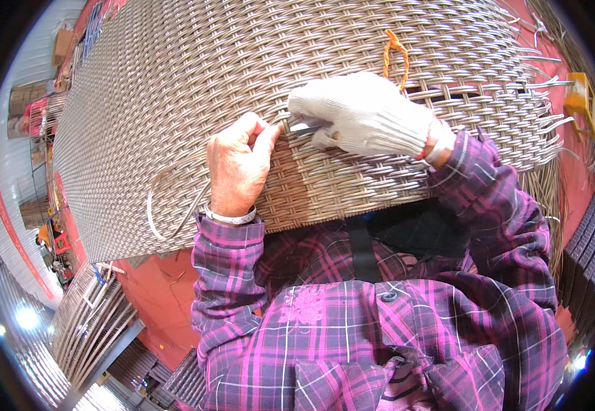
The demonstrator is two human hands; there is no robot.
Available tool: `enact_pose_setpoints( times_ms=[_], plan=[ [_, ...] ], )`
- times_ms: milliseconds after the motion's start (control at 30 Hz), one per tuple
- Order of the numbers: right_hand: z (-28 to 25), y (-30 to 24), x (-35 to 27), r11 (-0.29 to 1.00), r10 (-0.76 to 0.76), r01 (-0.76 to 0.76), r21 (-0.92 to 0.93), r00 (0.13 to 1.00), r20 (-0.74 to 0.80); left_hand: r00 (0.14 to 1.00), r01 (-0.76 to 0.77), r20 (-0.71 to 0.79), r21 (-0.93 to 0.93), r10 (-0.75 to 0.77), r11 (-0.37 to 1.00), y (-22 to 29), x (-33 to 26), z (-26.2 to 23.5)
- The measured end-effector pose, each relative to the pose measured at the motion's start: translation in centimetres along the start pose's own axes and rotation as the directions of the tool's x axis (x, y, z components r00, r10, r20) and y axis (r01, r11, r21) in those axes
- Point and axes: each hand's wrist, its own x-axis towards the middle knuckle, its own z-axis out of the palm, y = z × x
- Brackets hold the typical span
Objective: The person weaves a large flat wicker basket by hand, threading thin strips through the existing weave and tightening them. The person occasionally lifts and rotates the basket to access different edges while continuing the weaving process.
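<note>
A large woven wicker panel (195,82) in grey-brown strands lies in front of me. My left hand (241,161), bare, is closed in a pinch on a thin wicker strand at the weave. A pale loop of strand (152,205) curves out beside that wrist over the panel. My right hand (369,116) wears a white knit glove and is closed just right of the left fingertips. From its fingers pokes a thin dark tool (302,130) against the weave; its handle is hidden in the glove, so its exact kind cannot be told.
An orange cord loop (395,58) is tied to the panel beyond the glove. Right of it is a gap in the weave (448,93). Loose strand ends (551,123) stick out at the right edge, near a yellow object (578,103). Bundled strands (95,322) lie lower left.
</note>
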Motion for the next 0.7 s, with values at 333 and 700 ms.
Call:
enact_pose_setpoints(
  times_ms=[333,700],
  plan=[
    [-0.8,-0.1,-2.8,0.966,-0.053,0.013,-0.260,0.988,-0.147,0.989,-0.144,0.003,0.139,0.145,0.980,0.9,-2.0,-2.2],
    [-1.0,0.4,-4.1,0.956,-0.075,-0.002,-0.292,0.965,-0.252,0.853,-0.411,-0.036,0.569,0.520,0.713,3.0,-1.2,0.6]
  ],
)
